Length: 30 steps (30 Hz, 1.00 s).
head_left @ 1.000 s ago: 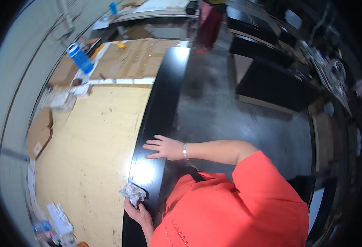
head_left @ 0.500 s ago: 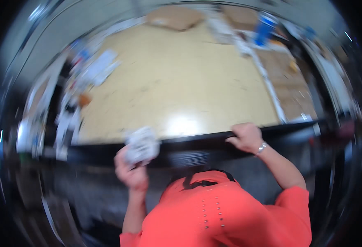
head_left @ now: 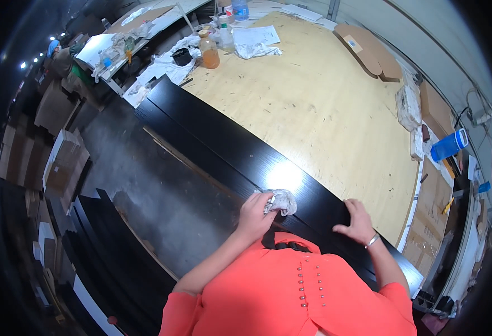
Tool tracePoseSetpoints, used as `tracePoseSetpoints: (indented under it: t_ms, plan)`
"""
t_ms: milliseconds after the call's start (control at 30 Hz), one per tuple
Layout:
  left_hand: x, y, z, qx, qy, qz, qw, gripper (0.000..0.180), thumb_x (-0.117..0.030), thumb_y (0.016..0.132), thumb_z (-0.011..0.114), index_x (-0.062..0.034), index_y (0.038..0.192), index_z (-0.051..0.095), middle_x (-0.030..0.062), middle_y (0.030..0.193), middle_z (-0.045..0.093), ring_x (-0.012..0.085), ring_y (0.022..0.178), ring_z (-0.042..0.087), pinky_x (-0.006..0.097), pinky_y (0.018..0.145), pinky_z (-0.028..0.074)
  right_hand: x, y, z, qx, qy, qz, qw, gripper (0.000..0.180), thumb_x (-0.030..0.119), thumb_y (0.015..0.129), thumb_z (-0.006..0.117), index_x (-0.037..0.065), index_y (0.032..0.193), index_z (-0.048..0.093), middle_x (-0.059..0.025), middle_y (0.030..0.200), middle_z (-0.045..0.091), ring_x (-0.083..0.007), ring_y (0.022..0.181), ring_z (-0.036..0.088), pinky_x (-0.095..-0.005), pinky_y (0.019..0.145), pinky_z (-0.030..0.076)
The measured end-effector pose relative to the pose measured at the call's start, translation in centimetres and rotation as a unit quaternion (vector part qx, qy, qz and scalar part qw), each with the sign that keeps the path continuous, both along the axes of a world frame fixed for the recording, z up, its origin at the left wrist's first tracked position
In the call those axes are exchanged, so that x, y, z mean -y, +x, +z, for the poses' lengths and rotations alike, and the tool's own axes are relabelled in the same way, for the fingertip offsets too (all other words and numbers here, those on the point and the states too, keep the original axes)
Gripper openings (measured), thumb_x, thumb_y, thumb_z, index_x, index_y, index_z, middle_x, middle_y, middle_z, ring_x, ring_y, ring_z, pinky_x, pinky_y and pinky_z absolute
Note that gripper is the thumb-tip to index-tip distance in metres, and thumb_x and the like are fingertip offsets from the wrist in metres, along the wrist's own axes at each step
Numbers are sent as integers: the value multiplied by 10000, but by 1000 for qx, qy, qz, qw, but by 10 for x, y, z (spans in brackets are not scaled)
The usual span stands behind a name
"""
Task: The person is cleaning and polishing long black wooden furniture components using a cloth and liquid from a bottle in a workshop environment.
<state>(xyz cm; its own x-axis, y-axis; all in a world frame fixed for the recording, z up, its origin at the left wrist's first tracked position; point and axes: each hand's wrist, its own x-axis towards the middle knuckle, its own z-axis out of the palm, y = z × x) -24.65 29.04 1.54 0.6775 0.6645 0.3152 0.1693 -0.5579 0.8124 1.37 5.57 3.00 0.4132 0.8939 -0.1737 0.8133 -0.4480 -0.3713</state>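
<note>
A long black board [head_left: 226, 131] lies along the near edge of the pale worktable, with a lengthwise seam or step along it. My left hand [head_left: 255, 214] is closed around a crumpled white-and-grey rag [head_left: 281, 202], at the board's near side. Whether the rag presses on the surface, I cannot tell. Farther right, my right hand [head_left: 358, 222] rests on the board by its far edge. Its thumb stands apart from the fingers, and nothing is in it.
Bare wood shows on the worktable [head_left: 313, 106]. An orange-liquid bottle [head_left: 208, 50], a black cup [head_left: 182, 56] and cloths stand at its far left. Cardboard [head_left: 363, 50] and a blue bottle [head_left: 449, 145] are beyond. More black boards [head_left: 111, 252] lie lower left; a person [head_left: 69, 67] is far off.
My view has swung, so the table now slants and more floor shows at left. My left hand, with the rag, is now closer to my right hand. The right hand's fingers have spread.
</note>
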Motion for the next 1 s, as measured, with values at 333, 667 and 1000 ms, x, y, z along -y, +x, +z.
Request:
tracePoseSetpoints:
  t_ms: [333,667,1000]
  plan:
    - [-95,86,-26,-222,137,-117,958,395,-279,832,683,9,1078,571,210,1113,620,365,1125,570,506,1098,346,4,-50,-20,41,23,60,997,1343,624,493,868,-108,1454,281,-275,1425,397,-412,1328,386,-531,1126,279]
    - [-77,60,-31,-154,129,-107,974,378,-254,828,700,-15,1084,557,194,1107,611,349,1132,576,520,1129,338,17,-67,-24,92,30,43,994,962,307,641,726,-83,1435,349,-255,1434,400,-417,1307,405,-544,1103,289]
    - [-32,20,-28,-62,70,-63,994,548,-124,740,743,-51,1251,561,177,1279,587,344,1267,521,541,1118,350,13,-71,-19,91,33,40,995,1164,399,504,839,-84,1432,328,-280,1422,381,-440,1288,391,-557,1099,291]
